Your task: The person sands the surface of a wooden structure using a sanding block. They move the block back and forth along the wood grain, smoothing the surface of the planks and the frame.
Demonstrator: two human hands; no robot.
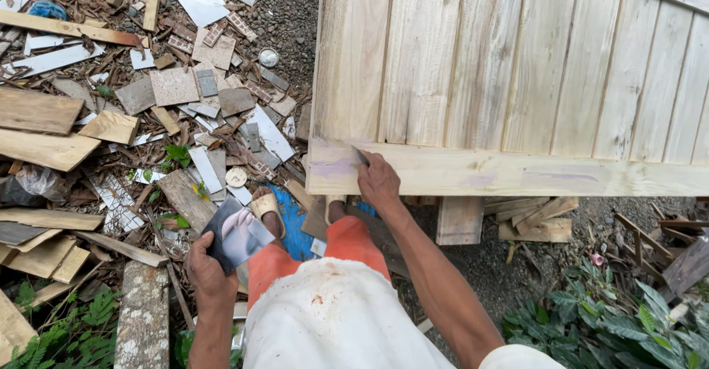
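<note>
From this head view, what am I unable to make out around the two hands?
- Small tool under the right hand on the pale wooden plank panel: mostly covered by the hand, kind unclear.
- Panel's right end: cut off by the frame edge.
- Dark flat board in the left hand: its smear's material unclear.

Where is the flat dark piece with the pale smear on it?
In the head view, lower left: the left hand holds the dark flat piece over the scrap pile, beside the sandalled foot.
</note>
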